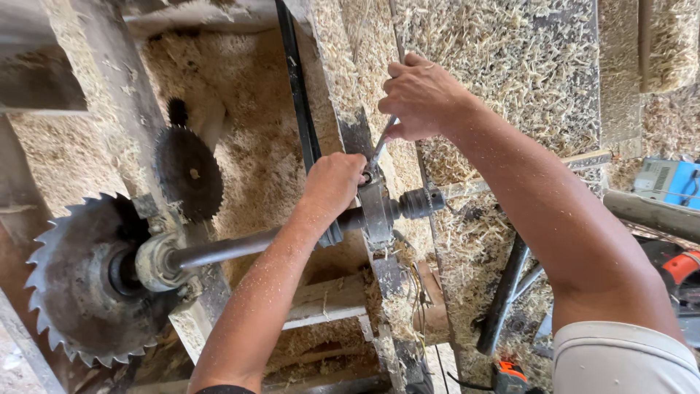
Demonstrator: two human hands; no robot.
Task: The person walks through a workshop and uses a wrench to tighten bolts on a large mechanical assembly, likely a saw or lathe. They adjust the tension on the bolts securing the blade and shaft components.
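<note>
My left hand (332, 186) is wrapped around a steel shaft (226, 249), close to the grey bearing block (376, 211) that carries it. My right hand (419, 96) grips a thin metal wrench (381, 140) whose lower end sits on top of that block. A large toothed saw blade (69, 281) is mounted on the shaft's left end. A drill chuck (421, 203) sticks out at the right end. A smaller dark saw blade (188, 171) stands behind the large one.
Sawdust and wood shavings (510, 66) cover the wooden frame all around. A black belt (297, 95) runs up from the shaft. A blue machine (671, 182) and an orange tool (682, 266) lie at the right. Wooden beams (324, 300) cross below.
</note>
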